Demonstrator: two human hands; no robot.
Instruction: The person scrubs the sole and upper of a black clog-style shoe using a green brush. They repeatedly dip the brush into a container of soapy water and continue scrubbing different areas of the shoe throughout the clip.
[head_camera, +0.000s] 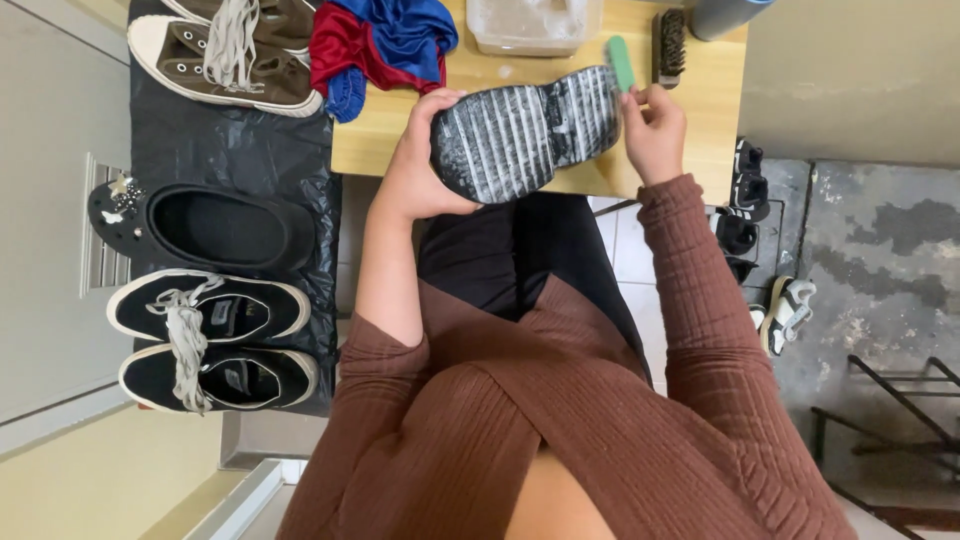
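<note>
While the shoe (525, 130) is held sole-up over the near edge of the desk (700, 95), its ribbed black-and-white tread faces the camera and its long axis runs roughly left to right, the broad forefoot toward the left hand (425, 165) and the heel toward the right hand (652, 130). The left hand cups the forefoot end from below and the side, fingers curled around its edge in a firm wrap. The right hand sits just beside the heel end, fingers pressed together on a small green brush handle (621, 62), whose upper end stands above the heel; whether bristles touch the sole cannot be told. Both hands are about equally close to the shoe, one at each end. Farther back on the desk lie a dark scrubbing brush (670, 42), a clear plastic tub (525, 25) and a red-and-blue cloth (385, 45). Left of the desk, a black plastic sheet (240, 140) carries brown sneakers (230, 55), a black clog (205, 225) and black sneakers (210, 340).
</note>
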